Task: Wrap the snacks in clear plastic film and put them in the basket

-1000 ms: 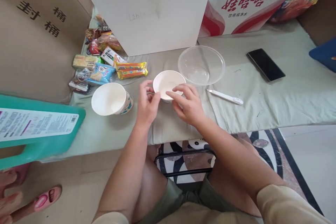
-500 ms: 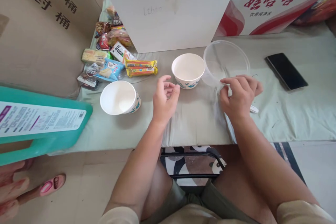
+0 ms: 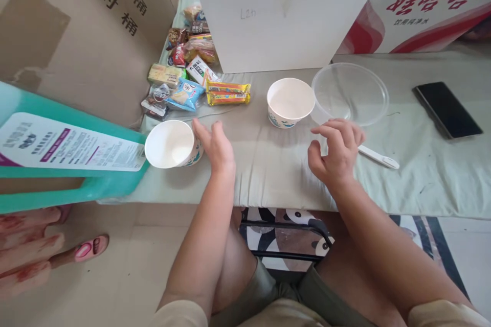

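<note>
My left hand (image 3: 218,147) is at the right side of a white paper bowl (image 3: 169,144) with a blue-green leaf print; its fingers are apart, and whether they touch the rim I cannot tell. A second paper bowl (image 3: 290,99) of the same kind stands upright further right. My right hand (image 3: 337,150) hovers over the cloth with fingers curled loosely and apart, holding nothing. Just beyond it lies a clear round plastic lid or shallow container (image 3: 370,93). A white plastic spoon (image 3: 378,156) sits beside this hand, its far end partly hidden.
Packaged snacks (image 3: 184,93) lie in a heap at the back left. A green jug (image 3: 95,184) leans in from the left, near a cardboard box (image 3: 88,56). A white box (image 3: 284,25) stands behind the bowls. At right lies a phone (image 3: 448,110). Someone's sandalled foot (image 3: 92,248) shows below.
My left hand has moved left, from near the right-hand bowl to the left-hand bowl, and its fingers have straightened. My right hand has drawn back slightly from the clear plastic piece, exposing more of the spoon.
</note>
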Tool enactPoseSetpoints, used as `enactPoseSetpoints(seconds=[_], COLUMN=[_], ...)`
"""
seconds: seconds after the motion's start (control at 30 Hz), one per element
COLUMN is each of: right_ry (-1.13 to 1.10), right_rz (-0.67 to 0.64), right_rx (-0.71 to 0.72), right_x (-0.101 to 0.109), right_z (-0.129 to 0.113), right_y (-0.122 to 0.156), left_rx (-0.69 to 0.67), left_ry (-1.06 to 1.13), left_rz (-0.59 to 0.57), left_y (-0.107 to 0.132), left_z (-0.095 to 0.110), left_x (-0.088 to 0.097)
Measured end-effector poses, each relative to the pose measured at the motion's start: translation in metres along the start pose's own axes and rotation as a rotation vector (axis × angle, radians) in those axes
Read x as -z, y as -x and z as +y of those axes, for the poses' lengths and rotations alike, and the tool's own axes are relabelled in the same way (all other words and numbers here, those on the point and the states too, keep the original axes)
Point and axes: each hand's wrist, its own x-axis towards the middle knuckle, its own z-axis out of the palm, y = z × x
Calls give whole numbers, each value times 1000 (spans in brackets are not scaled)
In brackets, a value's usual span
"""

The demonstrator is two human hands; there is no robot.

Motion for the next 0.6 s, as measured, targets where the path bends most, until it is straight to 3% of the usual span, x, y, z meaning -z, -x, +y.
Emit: enactPoseSetpoints(seconds=[0.13, 0.23, 0.3, 0.47, 0.53, 0.6], right_ry=[-202, -304, -251, 1, 68, 117], right_rz=[-140, -329, -492, -821, -950, -1014], right_rx=[47, 66, 77, 29, -14, -33], right_x=[-4, -28, -60, -166, -195, -206], right_z=[-27, -52, -66, -85, -88, -90], right_y=[-10, -41, -70, -125, -133, -137], left_rx=[92, 136, 155, 203, 220, 237], left_ry=[137, 258, 359, 502, 505, 504], left_rz=[52, 58, 77, 86, 64, 58], left_y=[8, 14, 15, 12, 12, 11], left_z=[18, 29, 34, 39, 40, 41], left_x=[-5, -10, -11, -14, -15, -15])
